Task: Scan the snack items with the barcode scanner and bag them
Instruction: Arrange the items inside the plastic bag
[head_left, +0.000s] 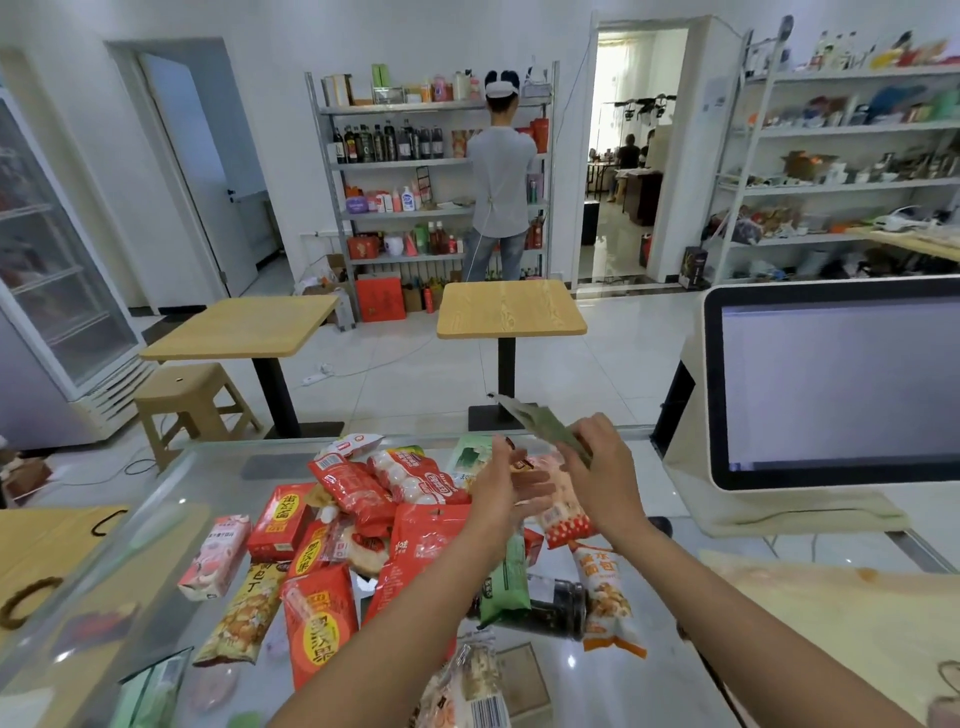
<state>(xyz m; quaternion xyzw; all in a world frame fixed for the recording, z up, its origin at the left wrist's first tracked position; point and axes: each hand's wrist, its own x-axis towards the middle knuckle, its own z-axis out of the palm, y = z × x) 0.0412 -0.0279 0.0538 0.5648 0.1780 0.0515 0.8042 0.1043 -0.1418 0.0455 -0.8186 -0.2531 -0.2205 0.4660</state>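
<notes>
While your right hand (602, 467) is raised above the far side of the snack pile (395, 525), its fingers (576, 460) are curled round a green packet (530, 415). The packet is flat, thin and pale green. It is tilted so that its free end points up and away to your left, and motion blur hides its print. It is clear of the bench (223, 467) and touches nothing but that hand.

Your left hand (501, 493) hovers just beside the right, lower and nearer the pile. Its fingers (530, 491) are extended and hold nothing; they are blurred, so finer detail cannot be read.

Beneath both hands the pile lies on the glass bench. It is mostly red pouches with yellow labels.
- A red-and-white bag (410, 478) holds round white pieces.
- A pink carton (215, 556) lies at the left edge.
- A green pouch (506, 582) lies beside your left forearm.
- An orange-and-white packet (608, 597) lies between your forearms.
- A wrapper (485, 706) at the near edge shows a barcode label.

A brown paper bag (47, 545) with dark handles lies flat at your left. A monitor (841, 384) stands at your right, its screen lit pale.
</notes>
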